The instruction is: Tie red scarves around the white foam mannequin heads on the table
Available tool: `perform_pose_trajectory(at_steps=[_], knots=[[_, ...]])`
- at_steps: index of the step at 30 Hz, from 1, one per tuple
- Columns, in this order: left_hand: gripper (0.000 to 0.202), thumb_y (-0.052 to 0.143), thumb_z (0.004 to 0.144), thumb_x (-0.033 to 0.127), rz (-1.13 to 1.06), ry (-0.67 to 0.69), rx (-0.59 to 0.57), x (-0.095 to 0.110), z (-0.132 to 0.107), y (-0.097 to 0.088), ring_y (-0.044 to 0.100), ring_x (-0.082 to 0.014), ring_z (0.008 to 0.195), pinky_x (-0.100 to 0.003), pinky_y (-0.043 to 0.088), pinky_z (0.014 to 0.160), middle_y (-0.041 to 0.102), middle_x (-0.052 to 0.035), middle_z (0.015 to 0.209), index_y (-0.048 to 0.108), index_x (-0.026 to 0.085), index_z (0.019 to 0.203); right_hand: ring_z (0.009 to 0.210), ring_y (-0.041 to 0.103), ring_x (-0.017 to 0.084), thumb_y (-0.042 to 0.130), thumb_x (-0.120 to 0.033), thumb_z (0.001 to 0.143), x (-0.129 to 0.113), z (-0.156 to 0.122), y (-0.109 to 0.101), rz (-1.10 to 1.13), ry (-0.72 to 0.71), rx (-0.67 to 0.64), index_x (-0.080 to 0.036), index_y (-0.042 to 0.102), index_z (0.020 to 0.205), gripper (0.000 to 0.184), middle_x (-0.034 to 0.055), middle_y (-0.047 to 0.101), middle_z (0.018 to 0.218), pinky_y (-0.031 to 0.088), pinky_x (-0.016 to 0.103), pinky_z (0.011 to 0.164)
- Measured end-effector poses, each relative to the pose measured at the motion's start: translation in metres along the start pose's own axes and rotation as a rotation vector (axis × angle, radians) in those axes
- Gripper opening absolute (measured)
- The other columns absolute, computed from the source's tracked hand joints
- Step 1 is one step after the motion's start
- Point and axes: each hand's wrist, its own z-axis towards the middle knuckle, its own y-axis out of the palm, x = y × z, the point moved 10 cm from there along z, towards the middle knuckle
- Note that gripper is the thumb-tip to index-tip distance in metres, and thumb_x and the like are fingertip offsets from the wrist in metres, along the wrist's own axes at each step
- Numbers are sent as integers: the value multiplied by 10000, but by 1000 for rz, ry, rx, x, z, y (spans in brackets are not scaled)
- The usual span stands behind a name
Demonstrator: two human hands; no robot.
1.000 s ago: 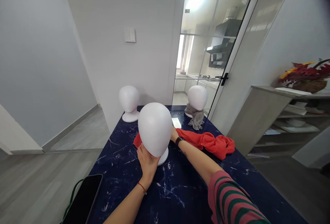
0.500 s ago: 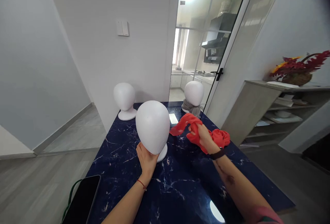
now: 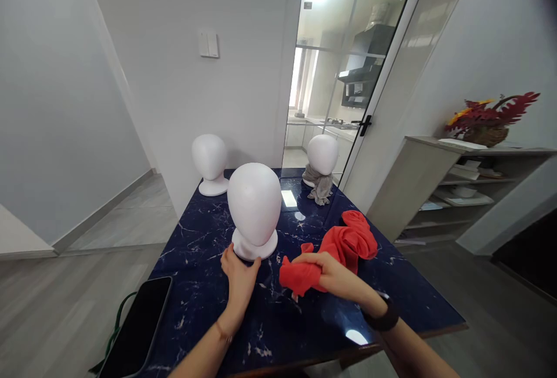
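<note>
Red scarf (image 3: 331, 256), gripped in right hand (image 3: 335, 276), now lower; left hand (image 3: 237, 270) open at mannequin head (image 3: 255, 209) base.

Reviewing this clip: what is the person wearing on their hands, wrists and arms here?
Both forearms are bare, with no sleeve in view and no gloves. The left hand has a thin red string bracelet around its wrist. The right hand has a black band, probably a watch or fitness tracker, on its wrist. No rings are visible at this size.
</note>
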Motion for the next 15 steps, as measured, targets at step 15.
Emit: perform_pose_trajectory(at_steps=[15], knots=[[332, 509, 861, 432, -164, 204, -544, 93, -32, -77, 577, -159, 709, -235, 446, 657, 669, -13, 779, 702, 192, 985, 703, 669, 263, 771, -273, 586, 3, -19, 50, -171, -144, -144, -310, 704, 956, 378, 9, 711, 776, 539, 446, 758]])
